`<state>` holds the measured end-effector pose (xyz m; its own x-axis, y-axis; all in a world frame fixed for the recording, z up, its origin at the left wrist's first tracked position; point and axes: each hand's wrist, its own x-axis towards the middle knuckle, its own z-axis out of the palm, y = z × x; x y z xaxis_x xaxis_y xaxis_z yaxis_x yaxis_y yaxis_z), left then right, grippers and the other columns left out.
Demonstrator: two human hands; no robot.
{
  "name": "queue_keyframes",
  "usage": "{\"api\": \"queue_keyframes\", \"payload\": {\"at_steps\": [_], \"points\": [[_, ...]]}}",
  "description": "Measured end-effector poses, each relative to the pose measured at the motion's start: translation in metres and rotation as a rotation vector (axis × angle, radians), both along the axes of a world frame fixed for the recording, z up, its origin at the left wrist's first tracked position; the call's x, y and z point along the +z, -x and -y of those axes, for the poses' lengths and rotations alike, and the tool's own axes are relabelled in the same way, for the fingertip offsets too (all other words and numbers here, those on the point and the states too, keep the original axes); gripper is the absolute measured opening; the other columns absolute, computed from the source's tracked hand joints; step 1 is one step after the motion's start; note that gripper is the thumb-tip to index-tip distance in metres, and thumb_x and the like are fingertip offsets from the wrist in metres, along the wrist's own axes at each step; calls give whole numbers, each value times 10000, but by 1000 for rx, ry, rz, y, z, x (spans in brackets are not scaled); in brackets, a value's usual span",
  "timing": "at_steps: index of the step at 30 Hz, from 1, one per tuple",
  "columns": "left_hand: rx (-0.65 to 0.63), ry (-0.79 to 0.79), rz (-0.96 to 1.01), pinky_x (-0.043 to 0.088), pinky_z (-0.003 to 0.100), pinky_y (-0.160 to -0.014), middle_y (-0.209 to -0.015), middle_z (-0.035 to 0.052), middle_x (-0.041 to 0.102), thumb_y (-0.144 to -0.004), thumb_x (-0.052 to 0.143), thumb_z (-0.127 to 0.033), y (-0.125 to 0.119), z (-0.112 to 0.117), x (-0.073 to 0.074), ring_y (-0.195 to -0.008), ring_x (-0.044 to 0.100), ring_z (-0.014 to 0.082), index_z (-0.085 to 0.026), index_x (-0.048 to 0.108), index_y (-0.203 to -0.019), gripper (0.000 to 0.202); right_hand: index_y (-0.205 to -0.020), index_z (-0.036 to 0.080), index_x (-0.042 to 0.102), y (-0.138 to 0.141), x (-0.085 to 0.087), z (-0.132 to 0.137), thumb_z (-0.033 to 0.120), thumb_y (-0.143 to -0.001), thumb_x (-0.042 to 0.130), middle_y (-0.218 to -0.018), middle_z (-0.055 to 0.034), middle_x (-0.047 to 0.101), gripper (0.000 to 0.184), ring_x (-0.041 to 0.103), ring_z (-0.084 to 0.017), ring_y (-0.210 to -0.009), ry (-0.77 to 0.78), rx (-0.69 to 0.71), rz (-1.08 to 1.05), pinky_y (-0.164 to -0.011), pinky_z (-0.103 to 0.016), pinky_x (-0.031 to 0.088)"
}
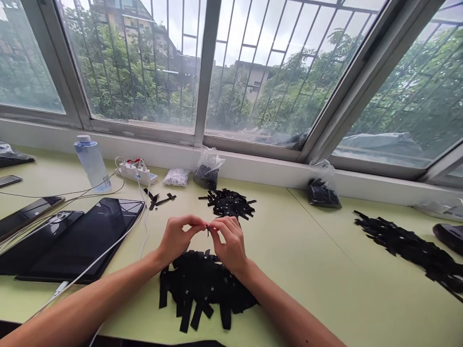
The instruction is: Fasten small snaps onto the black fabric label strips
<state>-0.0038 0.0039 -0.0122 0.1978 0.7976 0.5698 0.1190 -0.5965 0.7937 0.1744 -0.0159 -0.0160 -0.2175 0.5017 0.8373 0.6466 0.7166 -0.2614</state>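
My left hand point(181, 237) and my right hand point(230, 241) meet above the table, both closed in a pinch on a small black fabric strip point(208, 230). Only a short end of the strip shows between the fingertips. Just below them spreads a large heap of black strips point(202, 284), several bearing small white marks. Beyond my fingers lies a smaller pile of similar black strips point(231, 203), some with white marks too. A few loose black strips point(158, 197) rest to the left of that pile.
A tablet point(97, 236), phones and white cables cover the left side. Behind them stand a water bottle point(90, 161) and a power strip point(138, 172). Clear bags of black pieces point(207, 173) sit by the window ledge. Another long heap of black strips point(412, 248) lies right.
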Motion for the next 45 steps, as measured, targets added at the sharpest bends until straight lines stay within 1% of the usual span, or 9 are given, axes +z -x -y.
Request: {"api": "queue_keyframes", "payload": {"at_steps": [17,21,23,27,31,34,36,41,45], "points": [[-11,-29,-133,588,305,-801,-910,27,766,-942,622,-230,-8,4,2,-829,718,179,-209,724,-953,105,-924,207,537,-5,1,-7,33,-926,457,-878,-42,644,191,570,-198,-790,132,-23,114,-758,-351,410],[1,-192,-248,548,312,-839,-959,28,752,-958,588,-179,-2,3,3,-883,703,178,-231,705,-1008,137,-969,223,541,-21,12,-8,51,-966,439,-858,-25,659,200,611,-187,-786,15,33,154,-823,-387,424],[-14,-248,-271,539,318,-859,-971,35,742,-963,569,-150,0,2,4,-922,693,181,-232,694,-1026,162,-1001,241,540,-31,21,-9,61,-963,462,-853,-18,665,200,623,-185,-759,-121,31,25,-826,-402,435],[-29,-293,-304,535,322,-869,-977,42,730,-966,550,-115,2,-1,3,-951,677,178,-226,683,-1038,188,-1052,253,563,-46,37,-19,121,-942,537,-916,-60,669,174,629,-234,-855,-245,-197,-272,-825,-423,447],[-44,-309,-321,537,330,-885,-1011,46,721,-970,529,-90,2,-3,0,-985,667,174,-224,668,-1081,223,-1173,239,594,-58,36,-33,147,-887,566,-1038,-73,697,302,617,-277,-996,36,-415,19,-962,-485,359],[-38,-332,-330,542,340,-880,-1015,47,716,-964,535,-85,3,-4,-1,-992,660,178,-229,666,-1104,240,-1138,223,636,-68,33,-34,166,-877,556,-1141,-92,674,279,598,-283,-1053,129,-496,70,-979,-475,349],[-27,-326,-350,542,351,-889,-1013,47,712,-963,538,-92,4,-6,-2,-995,655,183,-232,671,-1106,240,-1021,213,669,-72,37,-30,169,-901,527,-1013,-65,694,191,617,-237,-939,204,-412,51,-923,-416,392],[-39,-258,-442,538,368,-894,-1027,47,712,-978,535,-134,7,-10,-2,-1017,642,198,-245,687,-1097,222,-948,225,702,-66,45,-15,264,-959,539,-637,39,572,168,492,-123,-566,787,234,270,-562,-248,376],[-94,-223,-519,531,369,-903,-1026,43,714,-997,520,-174,6,-8,-3,-1033,629,204,-245,694,-1084,207,-961,231,721,-51,30,-11,181,-903,619,-662,46,572,128,510,-112,-610,831,344,381,-582,-226,371]]}}
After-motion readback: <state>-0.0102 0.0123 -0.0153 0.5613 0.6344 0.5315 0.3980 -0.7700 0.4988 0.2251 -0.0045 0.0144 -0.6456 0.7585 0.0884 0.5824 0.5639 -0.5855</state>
